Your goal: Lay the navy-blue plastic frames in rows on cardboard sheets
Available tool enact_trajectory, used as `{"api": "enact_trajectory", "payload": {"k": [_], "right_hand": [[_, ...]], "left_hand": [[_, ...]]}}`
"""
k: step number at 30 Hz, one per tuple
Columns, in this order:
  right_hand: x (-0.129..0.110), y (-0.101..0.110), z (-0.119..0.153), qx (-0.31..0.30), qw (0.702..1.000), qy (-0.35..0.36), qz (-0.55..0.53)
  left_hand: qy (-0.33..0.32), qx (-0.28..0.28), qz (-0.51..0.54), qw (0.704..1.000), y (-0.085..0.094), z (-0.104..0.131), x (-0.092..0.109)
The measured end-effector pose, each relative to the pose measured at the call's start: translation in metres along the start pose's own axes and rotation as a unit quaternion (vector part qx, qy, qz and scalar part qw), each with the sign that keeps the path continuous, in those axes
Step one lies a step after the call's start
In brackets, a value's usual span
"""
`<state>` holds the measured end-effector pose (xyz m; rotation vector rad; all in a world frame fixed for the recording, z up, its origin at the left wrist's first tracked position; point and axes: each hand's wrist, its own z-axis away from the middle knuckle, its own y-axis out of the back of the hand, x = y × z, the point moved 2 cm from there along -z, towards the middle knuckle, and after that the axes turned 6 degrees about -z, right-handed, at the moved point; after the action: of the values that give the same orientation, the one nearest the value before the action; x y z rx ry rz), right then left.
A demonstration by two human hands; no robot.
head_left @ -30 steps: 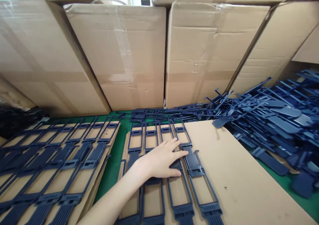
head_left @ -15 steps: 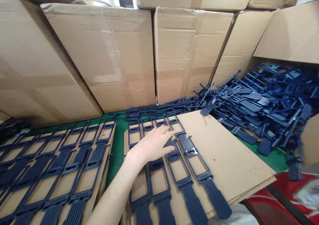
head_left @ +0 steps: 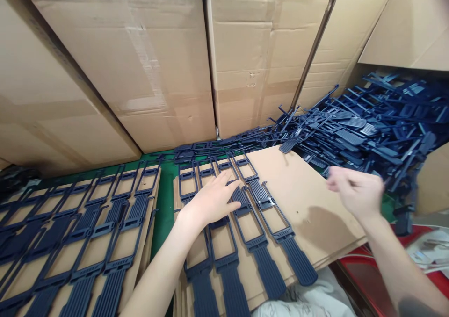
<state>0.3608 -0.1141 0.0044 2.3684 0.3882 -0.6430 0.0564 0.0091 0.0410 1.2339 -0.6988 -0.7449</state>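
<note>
My left hand lies spread, palm down, over the dark blue plastic frame pieces laid side by side on a cardboard sheet. Each piece has open rectangular frames and a ribbed, paddle-shaped end. The rightmost frame piece carries a small shiny metal bit in its middle and lies just right of my left hand. My right hand is above the sheet's right side, its fingers curled together. Whatever those fingers hold, if anything, is hidden. Beyond it is a big tangled pile of similar blue parts.
Another row of frame pieces rests on a second cardboard stack at the left. A green tabletop shows between the stacks. Tall cardboard boxes stand along the back. Something red is at the lower right.
My right hand has come into view from the right, fingers curled, over the sheet. My left hand stays spread on the frame pieces. The view has tilted down slightly.
</note>
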Motion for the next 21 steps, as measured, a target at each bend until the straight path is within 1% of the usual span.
{"api": "enact_trajectory", "payload": {"k": [1,2,4,5,7,9,11,13,16,21], "right_hand": [[-0.014,-0.016,-0.008,-0.067,0.995,0.063,-0.037],[-0.028,-0.033,-0.016,-0.151,0.979,0.120,-0.060],[-0.053,-0.063,-0.029,-0.273,0.937,0.202,-0.085],[-0.062,-0.077,-0.033,-0.310,0.917,0.230,-0.099],[-0.069,-0.101,-0.037,-0.363,0.888,0.263,-0.106],[-0.065,-0.121,-0.034,-0.391,0.874,0.273,-0.091],[-0.054,-0.137,-0.027,-0.403,0.874,0.261,-0.075],[-0.044,-0.147,-0.018,-0.407,0.877,0.242,-0.074],[-0.036,-0.155,-0.009,-0.407,0.880,0.225,-0.098],[-0.035,-0.155,-0.006,-0.395,0.885,0.214,-0.122]], "left_hand": [[-0.006,0.001,0.000,1.000,-0.001,-0.001,0.001],[-0.010,0.003,0.001,1.000,-0.002,-0.002,0.002],[-0.014,0.002,0.008,1.000,-0.004,-0.005,0.004],[-0.014,-0.001,0.013,1.000,-0.005,-0.006,0.004],[-0.017,-0.006,0.024,1.000,-0.007,-0.008,0.003],[-0.018,-0.012,0.032,0.999,-0.008,-0.010,0.001],[-0.005,-0.027,0.035,0.999,-0.008,-0.011,0.000],[0.015,-0.047,0.028,0.998,-0.009,-0.012,-0.002],[0.031,-0.066,0.014,0.997,-0.010,-0.013,-0.003],[0.018,-0.076,0.026,0.997,-0.015,-0.015,-0.002]]}}
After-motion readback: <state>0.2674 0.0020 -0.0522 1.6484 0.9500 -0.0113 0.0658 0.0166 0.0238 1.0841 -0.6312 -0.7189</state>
